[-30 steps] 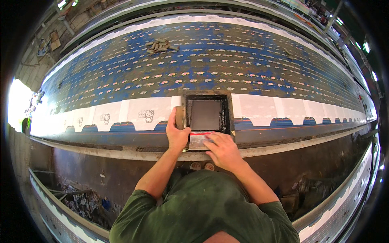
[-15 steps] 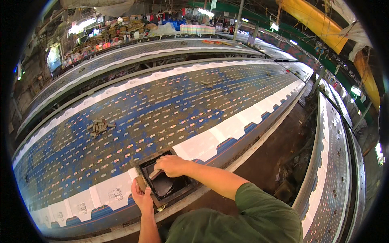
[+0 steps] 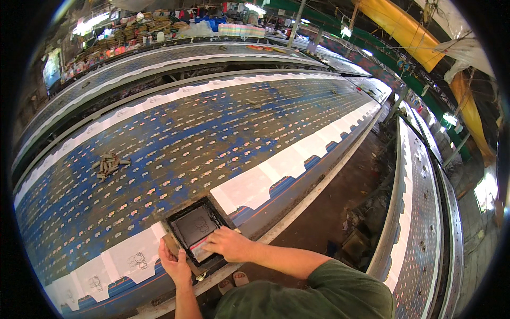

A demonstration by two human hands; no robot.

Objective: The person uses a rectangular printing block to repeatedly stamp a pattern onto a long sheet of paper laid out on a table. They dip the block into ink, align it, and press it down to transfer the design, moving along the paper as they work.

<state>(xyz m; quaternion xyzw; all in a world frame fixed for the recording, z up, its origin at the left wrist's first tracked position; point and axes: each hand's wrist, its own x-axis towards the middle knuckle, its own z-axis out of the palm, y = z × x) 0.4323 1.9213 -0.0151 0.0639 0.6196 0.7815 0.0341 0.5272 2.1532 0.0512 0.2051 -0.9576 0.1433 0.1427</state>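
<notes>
We look down a long blue-and-brown counter (image 3: 186, 133), with a back counter (image 3: 159, 58) beyond it and a right-hand counter (image 3: 425, 212) across a dark brown floor (image 3: 324, 204). Overhead we see glowing tube lights (image 3: 91, 24) and a hanging yellow sheet (image 3: 401, 33) at upper right. Stacked goods (image 3: 149, 29) crowd the far left side; a bright opening (image 3: 485, 191) breaks the grey wall (image 3: 481, 244) at right.

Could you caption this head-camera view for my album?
Left hand gripping a dark frame, right hand holding a flat tool inside it, between white sheets on a long, patterned table.
</notes>
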